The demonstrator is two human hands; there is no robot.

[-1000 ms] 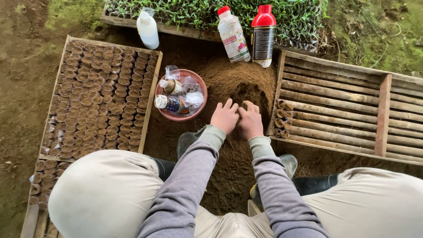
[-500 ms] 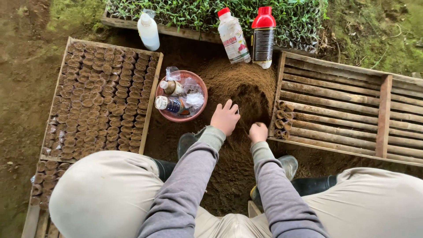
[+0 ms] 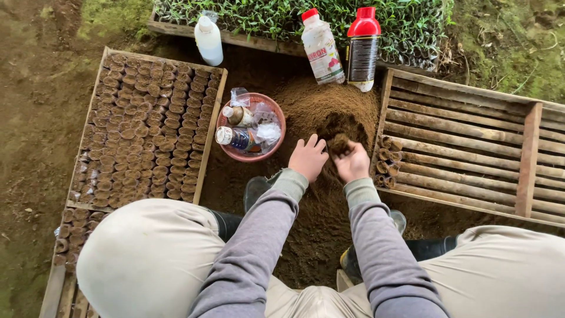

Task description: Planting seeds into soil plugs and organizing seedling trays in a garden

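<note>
The right hand (image 3: 352, 163) is closed around a clump of soil (image 3: 339, 143), lifted just above the soil pile (image 3: 321, 109). The left hand (image 3: 307, 158) rests open, fingers spread, on the pile beside a pink bowl (image 3: 225, 150) of small bottles.

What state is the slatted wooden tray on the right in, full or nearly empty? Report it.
Nearly empty: the slatted tray holds only a few small soil pots stacked at its left end; the other rows are bare.
</note>
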